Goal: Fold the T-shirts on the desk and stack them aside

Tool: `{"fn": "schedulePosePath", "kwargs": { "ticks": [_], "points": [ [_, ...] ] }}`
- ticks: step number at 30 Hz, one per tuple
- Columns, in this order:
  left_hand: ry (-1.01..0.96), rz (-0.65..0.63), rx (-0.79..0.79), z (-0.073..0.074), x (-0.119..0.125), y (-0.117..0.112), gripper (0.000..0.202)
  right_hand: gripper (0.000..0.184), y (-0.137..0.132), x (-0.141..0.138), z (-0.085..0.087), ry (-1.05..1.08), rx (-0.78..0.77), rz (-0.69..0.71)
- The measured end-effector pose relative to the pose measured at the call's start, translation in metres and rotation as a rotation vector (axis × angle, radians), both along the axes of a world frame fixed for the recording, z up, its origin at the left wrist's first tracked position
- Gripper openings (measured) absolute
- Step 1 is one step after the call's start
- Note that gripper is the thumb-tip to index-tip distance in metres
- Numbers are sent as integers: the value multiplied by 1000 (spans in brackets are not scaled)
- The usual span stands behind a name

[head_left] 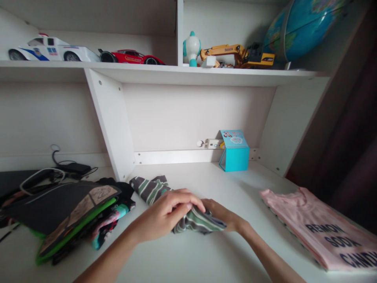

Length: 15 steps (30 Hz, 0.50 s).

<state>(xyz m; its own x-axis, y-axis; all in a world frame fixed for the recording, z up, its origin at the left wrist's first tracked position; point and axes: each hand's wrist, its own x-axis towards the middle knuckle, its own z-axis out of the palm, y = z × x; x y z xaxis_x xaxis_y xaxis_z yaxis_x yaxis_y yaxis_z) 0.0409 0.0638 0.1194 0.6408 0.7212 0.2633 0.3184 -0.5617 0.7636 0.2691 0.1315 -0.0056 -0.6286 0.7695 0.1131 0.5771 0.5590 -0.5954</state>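
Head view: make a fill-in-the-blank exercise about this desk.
The left hand and right hand hold a ____ garment on the desk.
The pink shirt lies to the ____ of both hands.
On the shelf, the red car stands beside a ____ toy car.
Missing: striped; right; white.

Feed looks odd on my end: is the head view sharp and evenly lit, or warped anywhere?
Head view: soft, even light on the desk, no glare, but the right edge sinks into shadow; wide-angle warp bows the shelf and stretches the globe; left hand and right hand on the striped garment look fairly sharp, the clothes pile softer.
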Motion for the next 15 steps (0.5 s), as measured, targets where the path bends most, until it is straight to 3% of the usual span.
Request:
{"fn": "schedulePosePath", "kwargs": {
  "ticks": [4, 6, 9, 12, 15],
  "points": [
    [214, -110, -15, 2, -8, -33, 32, 110, -19, 8, -12, -147, -119, 58],
    [306, -150, -41, 0, -12, -48, 30, 95, -36, 5, -17, -191, -63, -17],
    [347, -163, -60, -5, -20, -58, 26, 47, -55, 0, -20, -147, 93, -143],
    [220, -28, -39, -9, -27, -51, 14, 41, -45, 15, -10, -107, 149, -270],
    [130, 155, -71, -16, -17, -37, 15, 37, -13, 39, 17, -35, 209, -432]
  ]
}}
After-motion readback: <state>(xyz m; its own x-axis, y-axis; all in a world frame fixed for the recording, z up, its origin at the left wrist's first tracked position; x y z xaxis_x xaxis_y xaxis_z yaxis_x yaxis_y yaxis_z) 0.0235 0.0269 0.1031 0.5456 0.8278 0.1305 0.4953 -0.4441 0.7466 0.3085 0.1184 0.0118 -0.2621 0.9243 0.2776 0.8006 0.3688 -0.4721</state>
